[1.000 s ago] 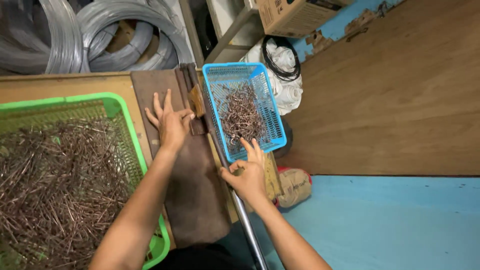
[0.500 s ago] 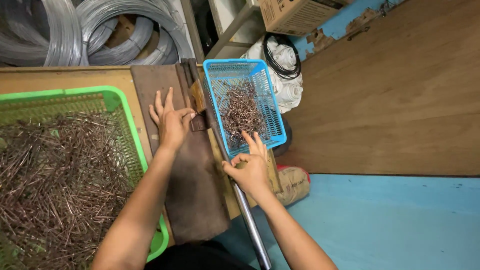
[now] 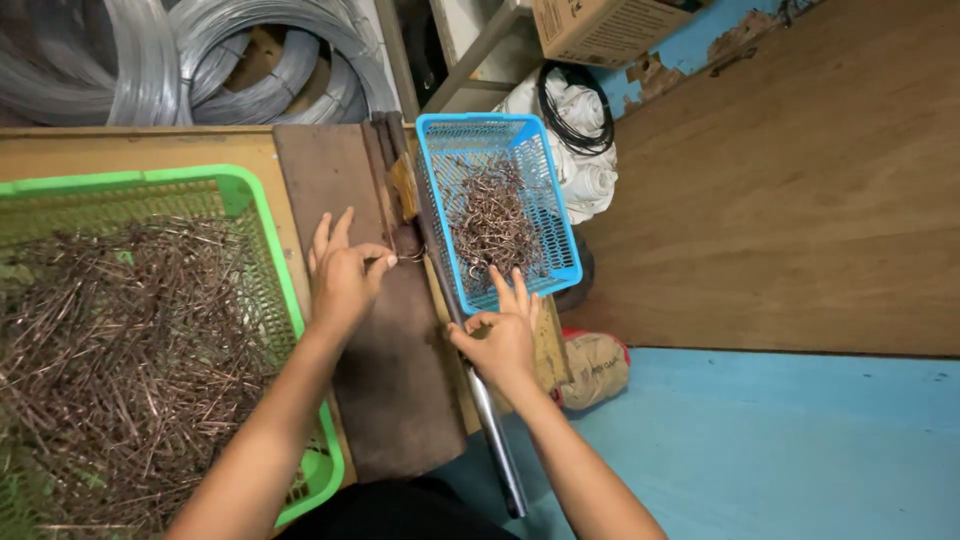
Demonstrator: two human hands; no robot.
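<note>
Hands have closed in since a moment ago: the left hand (image 3: 345,275), flat and spread on the dark board (image 3: 385,370) before, now pinches a small bent wire piece (image 3: 408,256) between thumb and forefinger at the fixture (image 3: 405,215) near frame centre. The right hand (image 3: 500,335) sits lower centre by the metal lever (image 3: 490,425), fingers loosely curled, grasping nothing visible. Above it lies the blue basket (image 3: 565,225) of bent hooks; at the left the green basket (image 3: 255,200) of straight rods. Judged from this, one piece is being handled at the bender.
</note>
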